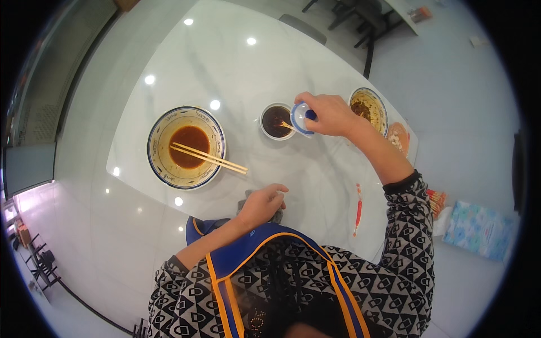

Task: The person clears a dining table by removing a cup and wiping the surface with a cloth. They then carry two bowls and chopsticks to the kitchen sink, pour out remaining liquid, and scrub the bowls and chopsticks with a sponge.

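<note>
My right hand (pixel 329 115) reaches across the table and grips a small white cup with a blue rim (pixel 300 119), tilted beside a white container of dark sauce (pixel 275 121). A pale spoon (pixel 286 125) rests in that sauce, its handle running toward the cup. At the near table edge my left hand (pixel 262 205) is closed over a crumpled grey cloth (pixel 278 216), which shows on both sides of it. To the left, a large patterned bowl (pixel 157 159) holds reddish-brown broth, with a pair of chopsticks (pixel 217 161) lying across its rim.
A patterned bowl with food remains (pixel 384 115) stands at the right edge, near an orange-brown dish of garlic-like pieces (pixel 399 137). A slim red wrapper (pixel 358 211) lies on the white table (pixel 315 186). Beyond the right edge is a blue floral tissue pack (pixel 478 231).
</note>
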Demonstrator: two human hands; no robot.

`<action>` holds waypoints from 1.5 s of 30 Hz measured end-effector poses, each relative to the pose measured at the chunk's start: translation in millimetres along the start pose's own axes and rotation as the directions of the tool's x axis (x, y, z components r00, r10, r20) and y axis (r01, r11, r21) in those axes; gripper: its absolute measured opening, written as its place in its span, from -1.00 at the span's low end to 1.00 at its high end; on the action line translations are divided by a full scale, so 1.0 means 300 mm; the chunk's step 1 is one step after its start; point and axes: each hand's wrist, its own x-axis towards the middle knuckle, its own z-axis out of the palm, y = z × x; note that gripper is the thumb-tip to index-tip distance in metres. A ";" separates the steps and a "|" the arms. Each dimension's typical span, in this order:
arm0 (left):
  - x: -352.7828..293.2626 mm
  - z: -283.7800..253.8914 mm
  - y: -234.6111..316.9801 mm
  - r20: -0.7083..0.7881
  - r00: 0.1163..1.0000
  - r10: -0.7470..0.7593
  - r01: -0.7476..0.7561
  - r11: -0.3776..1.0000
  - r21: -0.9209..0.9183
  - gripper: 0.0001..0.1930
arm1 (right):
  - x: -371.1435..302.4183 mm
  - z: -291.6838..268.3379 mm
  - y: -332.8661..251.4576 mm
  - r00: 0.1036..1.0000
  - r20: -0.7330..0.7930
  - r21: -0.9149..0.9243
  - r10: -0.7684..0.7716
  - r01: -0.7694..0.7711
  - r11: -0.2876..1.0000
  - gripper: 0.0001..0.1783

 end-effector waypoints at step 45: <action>-0.074 -0.046 0.029 -0.009 0.998 0.059 -0.058 0.998 0.018 -0.71 | 0.005 0.216 -0.078 0.982 -0.089 -0.081 0.168 -0.175 0.981 0.13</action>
